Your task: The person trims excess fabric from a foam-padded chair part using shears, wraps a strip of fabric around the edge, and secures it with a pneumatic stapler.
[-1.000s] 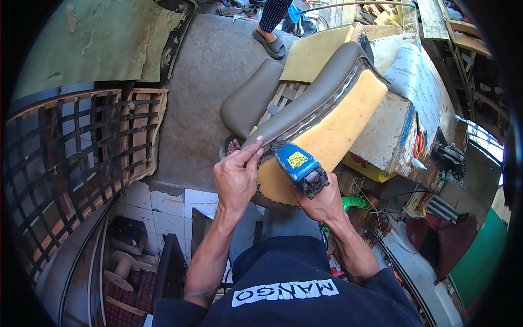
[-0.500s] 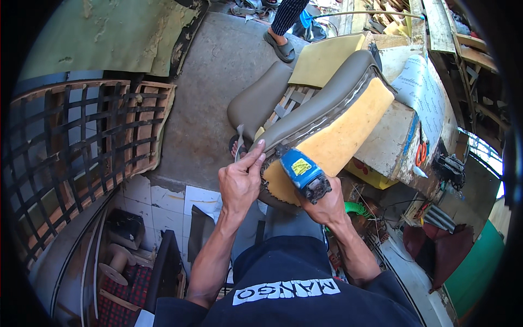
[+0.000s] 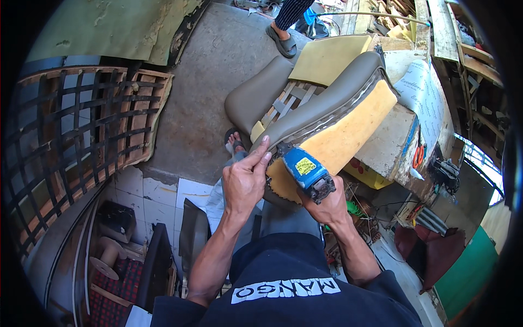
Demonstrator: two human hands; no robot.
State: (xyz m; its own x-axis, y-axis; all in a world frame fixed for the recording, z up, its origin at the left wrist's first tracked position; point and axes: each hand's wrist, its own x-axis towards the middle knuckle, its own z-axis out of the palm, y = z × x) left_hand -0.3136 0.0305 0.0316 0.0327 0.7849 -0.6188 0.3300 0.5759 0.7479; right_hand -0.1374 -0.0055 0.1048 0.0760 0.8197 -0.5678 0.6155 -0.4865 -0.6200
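left hand (image 3: 246, 182) perhaps shifted along cushion edge (image 3: 305, 128)
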